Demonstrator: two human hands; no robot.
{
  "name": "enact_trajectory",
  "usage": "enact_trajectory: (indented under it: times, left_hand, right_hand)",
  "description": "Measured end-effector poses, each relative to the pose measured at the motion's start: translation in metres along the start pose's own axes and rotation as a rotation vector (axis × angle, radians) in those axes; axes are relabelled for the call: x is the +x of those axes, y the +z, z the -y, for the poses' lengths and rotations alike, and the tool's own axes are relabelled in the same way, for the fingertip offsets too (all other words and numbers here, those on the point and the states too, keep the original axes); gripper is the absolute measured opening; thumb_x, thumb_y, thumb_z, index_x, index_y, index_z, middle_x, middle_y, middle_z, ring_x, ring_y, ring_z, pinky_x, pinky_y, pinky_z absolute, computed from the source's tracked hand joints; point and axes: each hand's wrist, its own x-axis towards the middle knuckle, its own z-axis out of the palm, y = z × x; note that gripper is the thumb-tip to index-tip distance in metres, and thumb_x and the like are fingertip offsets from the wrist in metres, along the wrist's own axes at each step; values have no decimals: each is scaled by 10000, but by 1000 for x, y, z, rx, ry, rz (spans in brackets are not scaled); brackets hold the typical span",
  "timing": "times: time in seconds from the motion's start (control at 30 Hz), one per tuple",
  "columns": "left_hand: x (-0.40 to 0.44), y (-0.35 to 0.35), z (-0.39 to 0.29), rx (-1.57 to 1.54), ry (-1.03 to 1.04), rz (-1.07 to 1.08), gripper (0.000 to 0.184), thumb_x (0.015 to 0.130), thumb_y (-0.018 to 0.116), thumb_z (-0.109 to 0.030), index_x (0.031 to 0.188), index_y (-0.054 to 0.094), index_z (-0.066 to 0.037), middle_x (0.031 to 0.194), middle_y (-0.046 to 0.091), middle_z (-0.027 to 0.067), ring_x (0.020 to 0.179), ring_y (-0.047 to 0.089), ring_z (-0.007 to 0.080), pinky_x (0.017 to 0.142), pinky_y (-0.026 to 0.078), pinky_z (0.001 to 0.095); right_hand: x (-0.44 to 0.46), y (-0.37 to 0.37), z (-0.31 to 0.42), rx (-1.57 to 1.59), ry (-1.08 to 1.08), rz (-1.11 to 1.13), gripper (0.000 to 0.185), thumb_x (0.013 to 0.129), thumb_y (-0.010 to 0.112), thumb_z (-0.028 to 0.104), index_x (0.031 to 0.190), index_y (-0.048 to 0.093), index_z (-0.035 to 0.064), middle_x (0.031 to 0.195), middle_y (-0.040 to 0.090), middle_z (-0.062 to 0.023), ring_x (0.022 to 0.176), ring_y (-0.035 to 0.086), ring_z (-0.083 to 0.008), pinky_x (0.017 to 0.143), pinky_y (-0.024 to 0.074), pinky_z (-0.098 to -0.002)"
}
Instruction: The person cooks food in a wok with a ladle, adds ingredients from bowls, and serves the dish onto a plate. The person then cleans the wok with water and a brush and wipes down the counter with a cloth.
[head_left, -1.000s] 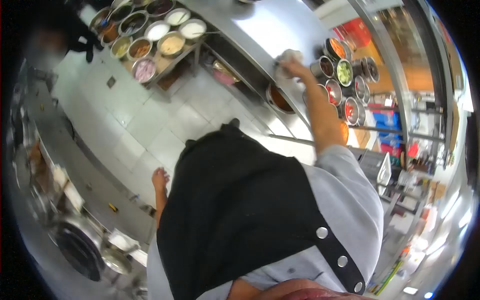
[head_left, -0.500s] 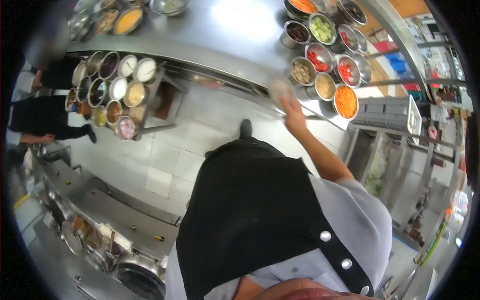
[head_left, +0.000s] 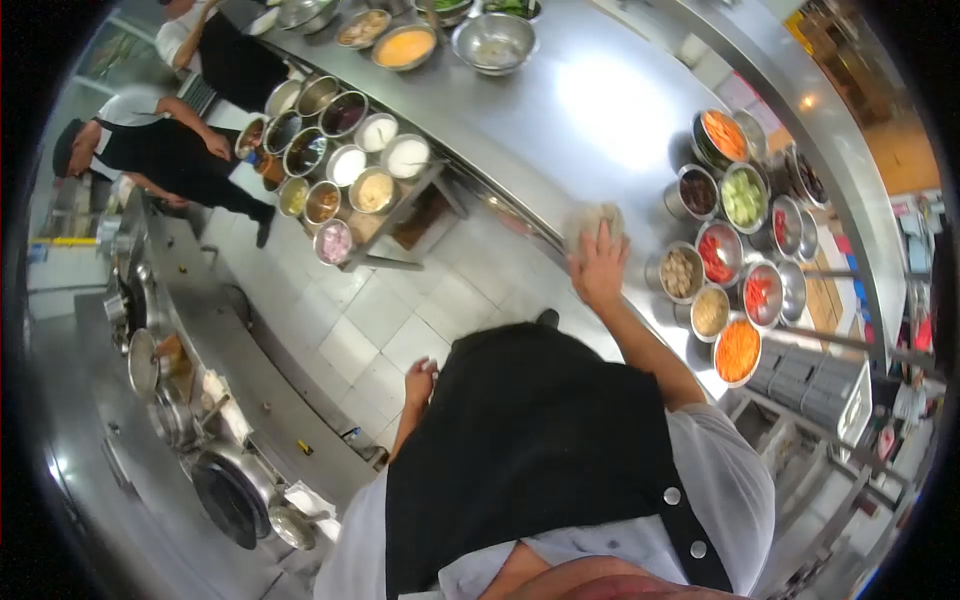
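My right hand [head_left: 598, 265] presses a crumpled pale cloth [head_left: 590, 222] onto the steel worktop [head_left: 540, 170], close to its front edge. The fingers lie over the cloth, which bunches out beyond them. My left hand [head_left: 421, 380] hangs low beside my black apron [head_left: 520, 450], above the tiled floor. Its fingers are loosely bent, and I see nothing in them. Nearest on the right of the cloth is a metal bowl of beige pieces [head_left: 681, 272].
Several metal containers, one with shredded carrot [head_left: 738, 350], crowd the worktop's right end. A low stand of seasoning bowls [head_left: 375, 190] juts out left. An empty-looking steel bowl [head_left: 495, 45] sits farther back. Two people, one nearer [head_left: 165, 150], stand left. A stove counter [head_left: 260, 370] runs behind me.
My view has turned left, bringing two people more fully into sight. My right hand with the cloth, blurred before, now rests farther onto the worktop. My left hand has come into view.
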Motion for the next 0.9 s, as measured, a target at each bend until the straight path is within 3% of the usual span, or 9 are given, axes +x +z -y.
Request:
enact_trajectory:
  times: [0.07,0.13,0.17,0.2,0.3,0.4,0.57,0.67,0.9]
  left_hand:
    - [-43,-7,14,106,-98,-83,484,982,690,-319,1309,664,36,1023,750,165,836,696,222,773,563,357]
    - [-87,1,117,591,201,-173,444,976,676,-324,1231,702,38,1057,751,245,1006,720,362,886,555,402]
    - [-122,1,110,121,-339,-260,470,978,689,-359,1223,704,42,1066,749,247,1004,719,366,894,558,400]
    - [-152,1,108,-17,-515,-274,473,978,690,-365,1222,705,40,1068,750,243,1004,718,363,893,558,401]
    - [-232,-5,104,-94,-676,-219,484,978,691,-385,1219,710,34,1074,752,233,1006,716,353,891,557,401]
    - [-259,-7,91,-143,-725,-194,495,977,692,-404,1217,715,28,1080,754,222,1007,714,343,889,556,402]
    - [-229,-18,72,-221,-697,-152,513,976,695,-436,1213,724,18,1090,757,204,1009,711,326,885,554,403]
    - [-185,-32,61,-257,-626,-82,524,976,696,-456,1210,729,12,1096,759,193,1010,709,316,883,553,404]
    - [-82,-103,8,-341,-461,259,551,975,699,-501,1204,740,-2,1110,763,168,1013,704,293,878,550,406]
  right_hand:
    - [67,14,2,-94,6,-17,711,978,587,467,1601,406,177,1705,254,-219,1475,320,-561,1190,215,-735]
    - [140,29,-27,-149,141,-122,720,999,522,535,1623,378,207,1726,221,-194,1489,295,-566,1178,193,-763]
    - [180,40,-42,-179,239,-226,717,1005,502,552,1628,372,223,1730,213,-190,1494,285,-567,1174,183,-771]
    - [222,44,-53,-161,357,-274,740,998,519,572,1630,365,219,1710,244,-206,1490,290,-567,1152,195,-789]
    - [322,50,-44,-152,500,-307,733,997,524,587,1612,396,210,1672,293,-242,1460,319,-581,1123,233,-794]
    - [365,69,13,-130,245,-212,705,1001,520,574,1598,426,210,1671,316,-213,1423,353,-588,1114,256,-782]
    - [304,100,118,-108,-233,-189,649,998,552,441,1602,422,243,1714,283,-137,1400,402,-555,1141,251,-770]
    - [234,71,132,-67,-278,-15,630,1049,487,432,1638,361,249,1725,262,-129,1475,331,-556,1192,198,-749]
    - [131,18,-2,-168,39,47,631,1036,493,442,1622,386,232,1727,262,-122,1548,328,-351,1163,182,-797]
